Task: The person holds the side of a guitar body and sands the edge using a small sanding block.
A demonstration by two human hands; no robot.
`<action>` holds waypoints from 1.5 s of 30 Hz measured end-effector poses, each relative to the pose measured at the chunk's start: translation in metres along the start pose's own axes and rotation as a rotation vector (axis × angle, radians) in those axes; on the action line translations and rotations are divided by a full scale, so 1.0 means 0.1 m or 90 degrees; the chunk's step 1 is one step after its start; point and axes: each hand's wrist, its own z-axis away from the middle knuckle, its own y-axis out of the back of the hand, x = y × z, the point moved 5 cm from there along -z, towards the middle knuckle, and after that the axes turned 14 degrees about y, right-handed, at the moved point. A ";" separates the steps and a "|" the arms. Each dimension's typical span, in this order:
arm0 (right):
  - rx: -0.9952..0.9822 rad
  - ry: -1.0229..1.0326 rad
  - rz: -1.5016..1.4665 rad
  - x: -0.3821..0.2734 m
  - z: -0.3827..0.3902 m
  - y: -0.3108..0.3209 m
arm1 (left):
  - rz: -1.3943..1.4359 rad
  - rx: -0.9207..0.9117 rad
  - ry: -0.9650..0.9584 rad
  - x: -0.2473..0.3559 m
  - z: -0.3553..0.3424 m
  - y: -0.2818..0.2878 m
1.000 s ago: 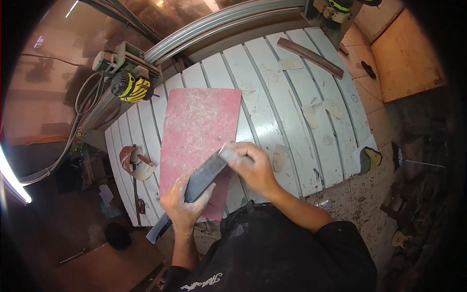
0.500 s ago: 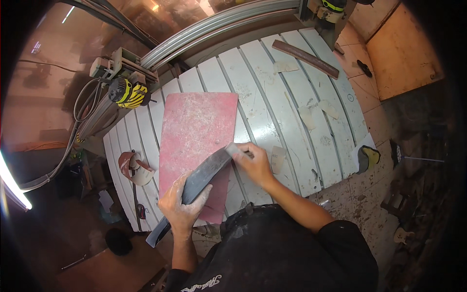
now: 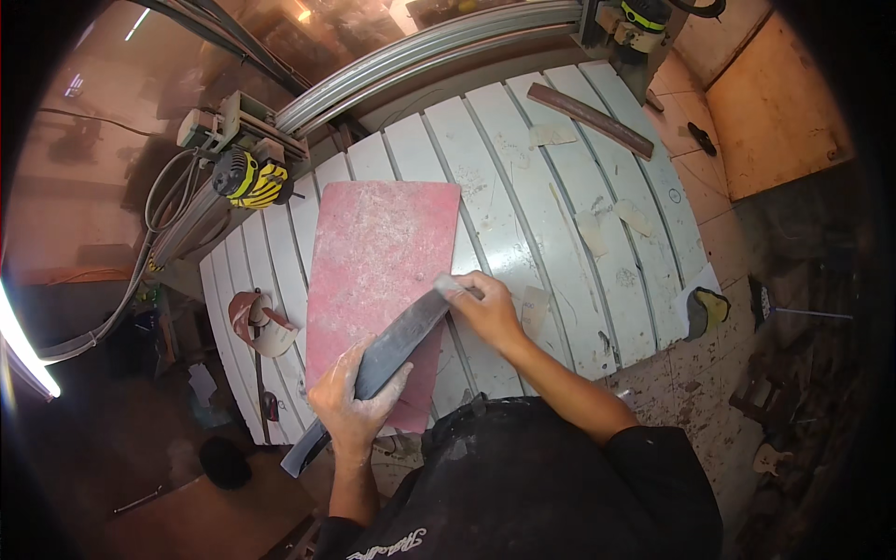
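Note:
My left hand [image 3: 350, 397], dusty with pale powder, is wrapped round the middle of a long, dark grey, slightly curved strip [image 3: 397, 347]. The strip slants from near my left forearm up to the right, over a red board [image 3: 378, 238] on the slatted table. At its far end, my right hand [image 3: 485, 310] pinches a small pale piece of sandpaper [image 3: 448, 285] against the strip. The fingers partly cover this piece. Just right of that hand lies another sandpaper sheet [image 3: 534, 311].
A brown bar [image 3: 590, 120] and several paper scraps lie on the white slatted table [image 3: 499, 219]. A curled brown strip of abrasive [image 3: 266, 322] sits at the left. Behind runs a metal rail [image 3: 420, 56] with a yellow-and-black motor unit [image 3: 252, 179]. A yellow-grey pad [image 3: 707, 310] rests at the right edge.
My right hand and the sandpaper have shifted slightly at the strip's far end. The left hand keeps its hold on the strip. The whole view has moved a little.

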 end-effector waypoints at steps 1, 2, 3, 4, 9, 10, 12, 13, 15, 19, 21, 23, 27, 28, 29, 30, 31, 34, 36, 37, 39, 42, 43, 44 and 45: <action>0.008 0.133 -0.002 -0.36 0.06 -0.07 | 0.009 -0.004 0.003 -0.01 0.00 -0.01; -0.009 0.239 -0.008 -0.69 0.11 -0.13 | 0.016 -0.002 0.005 -0.02 0.00 -0.01; -0.010 0.235 -0.009 -0.66 0.12 -0.14 | 0.014 -0.004 0.007 -0.03 0.00 -0.01; 0.000 0.224 -0.008 -0.59 0.12 -0.14 | 0.007 -0.002 0.004 -0.02 0.00 0.00; 0.004 -0.075 -0.024 0.74 -0.06 0.14 | 0.003 -0.004 0.000 0.05 -0.06 -0.02; -0.030 -0.084 0.059 0.45 -0.05 0.07 | 0.006 0.003 -0.006 0.02 -0.05 0.00; -0.022 0.115 0.080 -0.25 0.02 -0.10 | 0.007 0.000 -0.003 -0.01 -0.01 0.01; -0.006 0.323 0.101 -0.61 0.07 -0.14 | 0.009 0.000 0.000 -0.01 -0.01 0.00; 0.008 0.345 0.157 -0.62 0.12 -0.15 | 0.009 -0.002 0.008 -0.03 0.00 0.00; 0.015 -0.046 -0.029 0.64 -0.07 0.09 | 0.017 -0.020 0.006 0.04 -0.03 -0.01; 0.017 -0.056 0.011 0.62 -0.06 0.07 | 0.013 -0.015 0.010 0.02 -0.05 0.00; 0.029 0.043 0.008 -0.11 0.01 -0.10 | 0.006 -0.014 0.007 -0.04 -0.01 0.01; 0.033 0.313 0.056 -0.40 0.10 -0.16 | 0.009 -0.024 0.023 -0.03 -0.01 0.00; 0.028 0.155 0.022 -0.01 0.01 -0.07 | 0.013 -0.023 0.016 0.00 -0.03 -0.01; 0.020 -0.004 -0.014 0.35 -0.05 0.01 | 0.015 -0.021 0.011 0.02 -0.04 0.00; 0.019 -0.144 -0.060 0.61 -0.08 0.09 | 0.017 -0.021 0.008 0.03 -0.04 -0.01; 0.019 -0.142 -0.060 0.56 -0.07 0.06 | 0.018 -0.020 0.006 0.01 -0.04 -0.01; 0.014 0.093 0.001 -0.16 0.02 -0.13 | 0.012 -0.019 0.016 -0.05 -0.03 0.00; -0.012 0.373 0.157 -0.80 0.16 -0.21 | 0.006 -0.020 0.022 -0.07 -0.03 0.01; -0.011 0.373 0.156 -0.71 0.15 -0.21 | 0.006 -0.021 0.023 -0.06 -0.03 0.01; 0.030 0.101 -0.017 -0.02 0.00 -0.08 | 0.009 -0.017 0.017 -0.02 -0.05 0.00; 0.023 -0.026 -0.014 0.57 -0.07 0.06 | 0.022 -0.013 0.008 0.01 -0.06 -0.01; 0.018 -0.047 -0.014 0.60 -0.08 0.05 | 0.018 -0.009 -0.001 0.02 -0.06 0.00; 0.019 0.039 -0.004 0.26 -0.05 -0.04 | 0.013 -0.006 -0.002 0.00 -0.03 0.01; 0.010 0.028 -0.003 -0.04 -0.02 -0.14 | 0.010 -0.009 0.012 -0.03 -0.03 0.02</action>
